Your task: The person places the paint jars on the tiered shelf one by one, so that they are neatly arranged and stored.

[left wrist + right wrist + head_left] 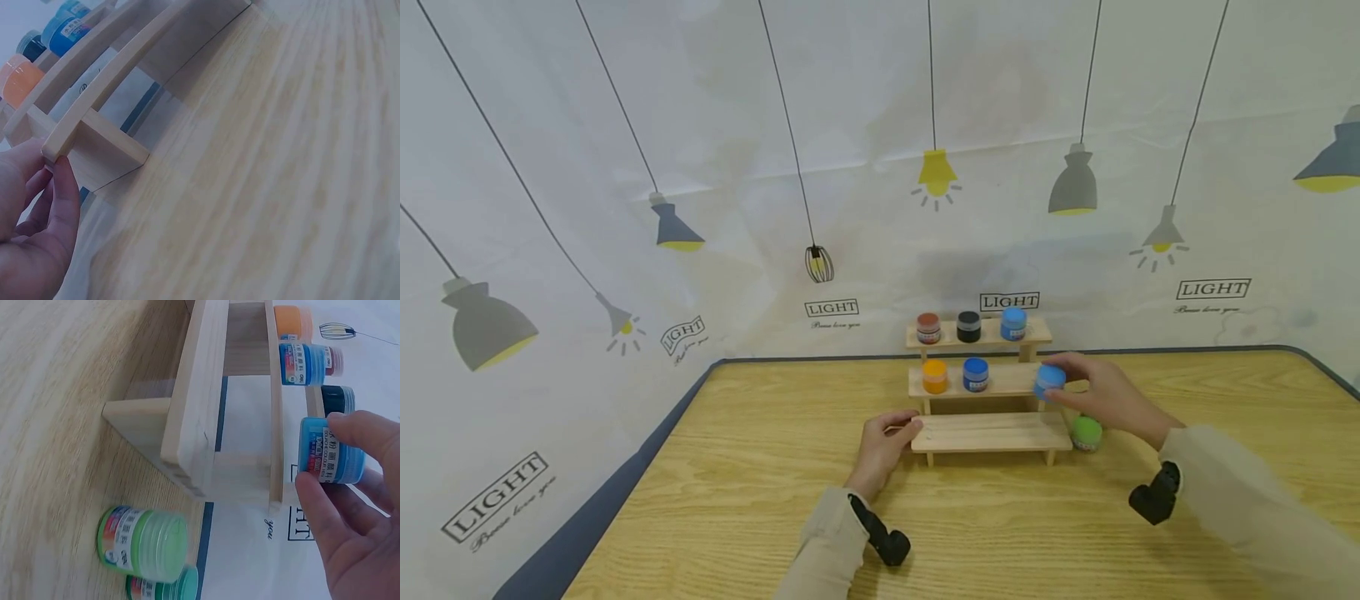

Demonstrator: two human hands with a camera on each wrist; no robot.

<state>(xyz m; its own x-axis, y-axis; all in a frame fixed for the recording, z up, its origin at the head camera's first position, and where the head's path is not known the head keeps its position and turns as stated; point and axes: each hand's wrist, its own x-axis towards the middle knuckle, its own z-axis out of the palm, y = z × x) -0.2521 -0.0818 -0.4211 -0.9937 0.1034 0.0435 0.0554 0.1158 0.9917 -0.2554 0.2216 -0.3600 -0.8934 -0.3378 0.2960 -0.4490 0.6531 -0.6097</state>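
Observation:
A three-tier wooden display stand (992, 431) stands on the table. My left hand (883, 446) pinches the left end of its lowest shelf between thumb and fingers, as the left wrist view also shows. In my right hand (1105, 396) is a light blue paint jar (328, 450), gripped by thumb and fingertips at the right end of the middle shelf. An orange jar (935, 377) and a dark blue jar (975, 375) sit further left on that shelf. The top shelf carries a red-brown jar (928, 328), a black jar (968, 327) and another light blue jar (1013, 324).
Beside the stand's right end, under my right hand, a light green jar (1086, 433) stands on the wooden table (760, 475). A darker green jar (162, 585) shows behind it in the right wrist view. A cloth backdrop printed with lamps (865, 208) hangs behind the table.

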